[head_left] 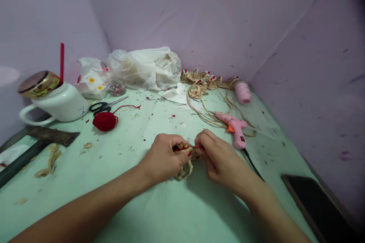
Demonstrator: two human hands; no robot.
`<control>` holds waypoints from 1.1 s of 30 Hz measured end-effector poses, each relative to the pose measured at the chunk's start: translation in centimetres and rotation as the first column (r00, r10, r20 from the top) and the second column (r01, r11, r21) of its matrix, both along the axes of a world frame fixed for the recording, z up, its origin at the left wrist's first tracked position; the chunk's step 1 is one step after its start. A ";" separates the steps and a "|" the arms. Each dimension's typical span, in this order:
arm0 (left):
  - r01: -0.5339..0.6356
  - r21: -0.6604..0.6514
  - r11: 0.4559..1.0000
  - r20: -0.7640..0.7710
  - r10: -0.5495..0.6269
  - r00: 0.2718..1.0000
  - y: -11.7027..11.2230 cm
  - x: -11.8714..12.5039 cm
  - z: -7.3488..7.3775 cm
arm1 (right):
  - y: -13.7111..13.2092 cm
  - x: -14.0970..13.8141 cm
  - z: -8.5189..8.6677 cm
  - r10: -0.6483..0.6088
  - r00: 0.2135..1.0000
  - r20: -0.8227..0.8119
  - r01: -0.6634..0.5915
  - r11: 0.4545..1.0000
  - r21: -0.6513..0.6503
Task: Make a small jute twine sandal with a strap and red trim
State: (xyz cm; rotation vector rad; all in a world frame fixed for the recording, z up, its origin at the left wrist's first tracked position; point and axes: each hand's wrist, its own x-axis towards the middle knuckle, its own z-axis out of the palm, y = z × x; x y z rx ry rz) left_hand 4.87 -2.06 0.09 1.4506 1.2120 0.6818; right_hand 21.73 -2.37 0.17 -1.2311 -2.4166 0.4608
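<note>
A small piece of braided straw-coloured cord [185, 172], with bits of red on it, is held between my two hands over the middle of the table. My left hand [167, 157] is closed on its left part, and a loop of the braid hangs below the fingers. Pinched at the right end of the piece are the fingers of my right hand [215, 155]. The fingertips hide much of the braid there. Just beyond my right hand lies a pink glue gun [235, 125] with an orange trigger.
Black scissors [104, 107], red yarn [105, 121], a white mug [61, 102] and a hammer [54, 135] lie left. Plastic bags [151, 66], braided cord pieces [199, 87] and a pink thread spool [243, 92] stand behind. A phone [316, 205] rests at the right edge.
</note>
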 end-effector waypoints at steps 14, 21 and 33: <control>-0.047 -0.045 0.998 -0.070 0.044 0.997 0.2 0.0 0.3 | 0.4 2.7 1.1 -0.117 0.970 -0.213 0.182 0.929 0.321; -0.020 -0.035 0.999 -0.081 0.017 0.997 0.0 -0.1 0.3 | 0.2 3.6 1.7 -0.170 0.985 -0.036 0.174 0.963 0.206; 0.012 -0.062 0.998 -0.041 -0.015 0.999 0.5 -0.4 0.1 | 1.3 5.1 1.6 -0.675 0.728 0.120 0.659 0.737 0.152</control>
